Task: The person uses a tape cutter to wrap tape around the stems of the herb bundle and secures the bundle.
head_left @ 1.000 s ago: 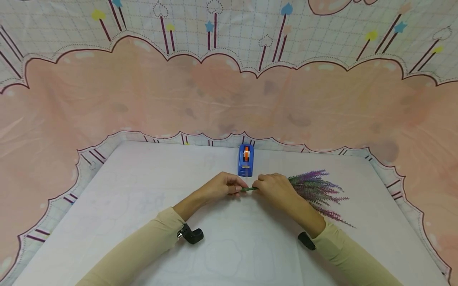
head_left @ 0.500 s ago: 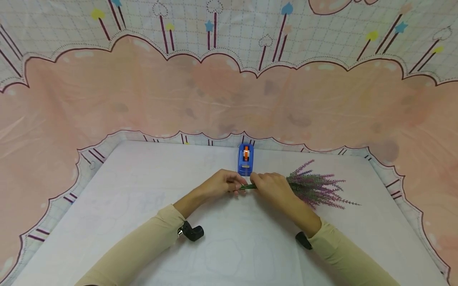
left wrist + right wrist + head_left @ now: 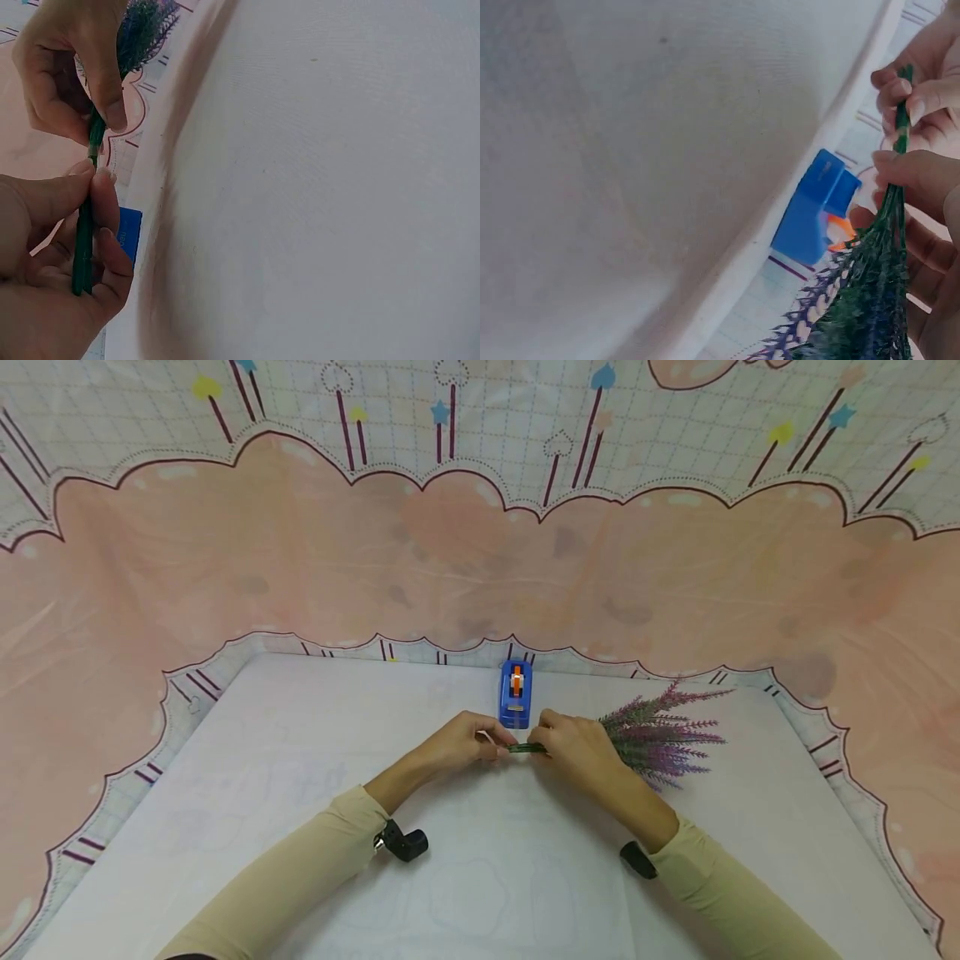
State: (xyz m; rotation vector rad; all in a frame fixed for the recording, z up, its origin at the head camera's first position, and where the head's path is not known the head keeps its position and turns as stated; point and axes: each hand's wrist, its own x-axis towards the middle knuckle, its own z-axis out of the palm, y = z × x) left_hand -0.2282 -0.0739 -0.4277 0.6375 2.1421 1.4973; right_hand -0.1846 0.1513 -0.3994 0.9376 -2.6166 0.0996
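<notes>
A bunch of purple lavender sprigs (image 3: 663,739) with green stems is held level above the white table. My left hand (image 3: 463,745) pinches the stem ends between thumb and fingers; in the left wrist view the green stems (image 3: 82,259) lie across its curled fingers. Closer to the blossoms, my right hand (image 3: 581,750) grips the same stems, thumb against them in the right wrist view. A pale band (image 3: 94,150) circles the stems between the hands. Just beyond the hands stands a blue tape dispenser (image 3: 515,714) with an orange core.
The white tabletop (image 3: 360,702) spreads out around both hands. Behind it hangs a peach and white patterned cloth (image 3: 450,560). A black wrist camera (image 3: 405,846) sits at the left cuff, another (image 3: 638,860) at the right.
The lavender bunch has turned about its stems, its blossoms fanning differently and higher at the back. Both hands keep nearly the same place, with small finger shifts. The tape dispenser has not moved.
</notes>
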